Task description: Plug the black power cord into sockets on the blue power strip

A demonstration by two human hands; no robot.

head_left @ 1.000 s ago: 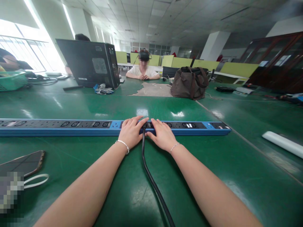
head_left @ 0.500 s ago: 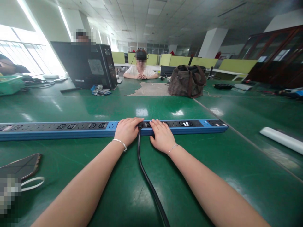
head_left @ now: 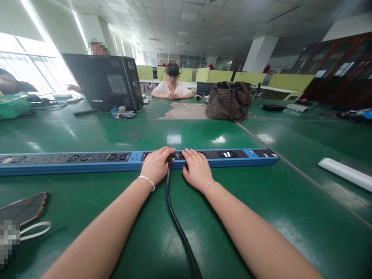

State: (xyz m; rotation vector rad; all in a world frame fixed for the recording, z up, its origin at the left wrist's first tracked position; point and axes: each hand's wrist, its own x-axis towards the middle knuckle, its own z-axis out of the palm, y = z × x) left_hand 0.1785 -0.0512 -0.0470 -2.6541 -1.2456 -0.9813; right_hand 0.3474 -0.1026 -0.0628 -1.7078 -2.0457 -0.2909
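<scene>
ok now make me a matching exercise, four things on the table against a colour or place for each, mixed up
1. power strip
2. cable
3. bag
4. gloves

A. brown, with handles
B. beside the computer case
C. long, with blue sides
D. black, one end at the left hand

Pairs: 1-C, 2-D, 3-A, 4-B

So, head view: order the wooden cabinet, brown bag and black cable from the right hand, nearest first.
1. Black cable, just left of the right hand.
2. Brown bag, farther back, right of centre.
3. Wooden cabinet, far back on the right.
</scene>
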